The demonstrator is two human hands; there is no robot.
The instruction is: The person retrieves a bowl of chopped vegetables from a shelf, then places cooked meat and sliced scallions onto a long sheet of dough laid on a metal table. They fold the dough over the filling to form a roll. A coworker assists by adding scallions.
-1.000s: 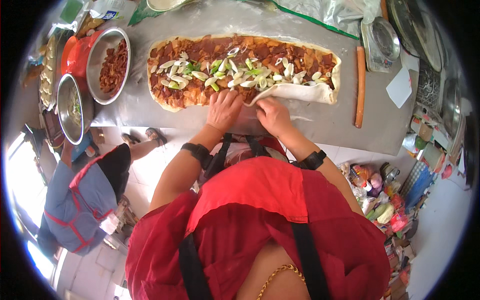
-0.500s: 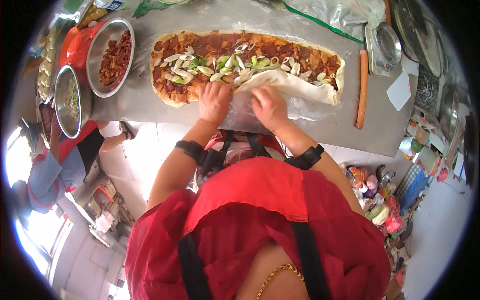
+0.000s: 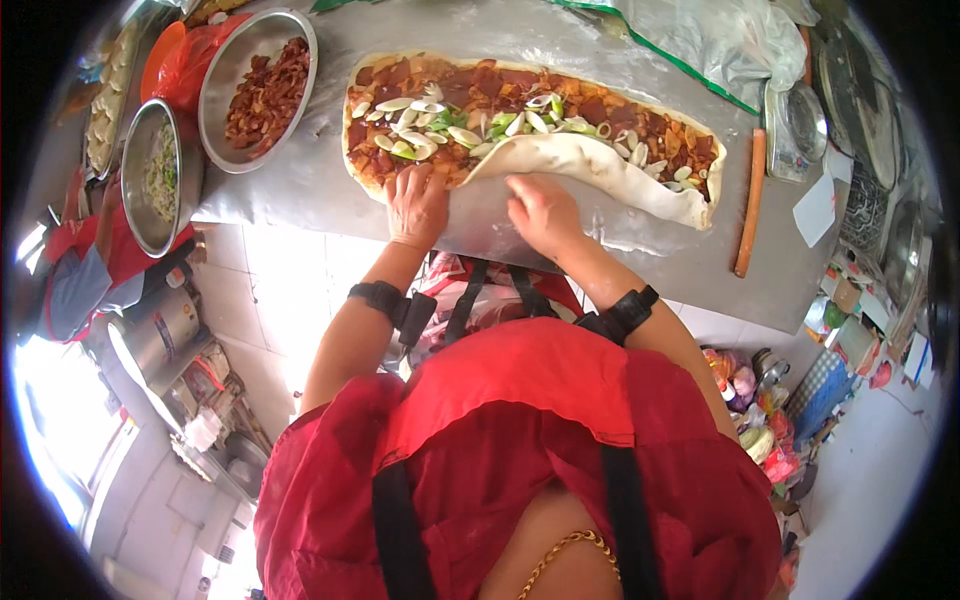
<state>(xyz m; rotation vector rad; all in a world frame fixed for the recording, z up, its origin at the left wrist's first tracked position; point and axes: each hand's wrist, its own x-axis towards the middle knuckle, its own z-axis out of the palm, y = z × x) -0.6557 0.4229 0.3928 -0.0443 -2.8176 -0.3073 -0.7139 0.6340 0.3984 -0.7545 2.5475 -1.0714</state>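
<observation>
A long dough sheet [image 3: 360, 170] lies across the metal table, spread with chunky reddish-brown filling [image 3: 480, 85] and sliced scallions [image 3: 440, 125]. From the middle to the right, its near edge is folded up over the filling as a pale flap [image 3: 600, 172]. My left hand [image 3: 418, 207] has its fingers closed on the unfolded near edge, left of the flap. My right hand [image 3: 546, 215] is curled at the flap's lower edge, fingertips pinched against the dough; its palm side is hidden.
Left on the table stand a steel bowl of dark meat pieces [image 3: 268, 100], a smaller bowl of chopped scallions [image 3: 160, 180] and a red bag [image 3: 195, 65]. Right are a wooden rolling pin [image 3: 752, 205], a scale [image 3: 797, 120] and a white card [image 3: 815, 210]. A person [image 3: 80, 290] stands at far left.
My left hand has shifted left along the dough's near edge, and my right hand slightly left too. The whole view has turned a little. The other person has changed posture.
</observation>
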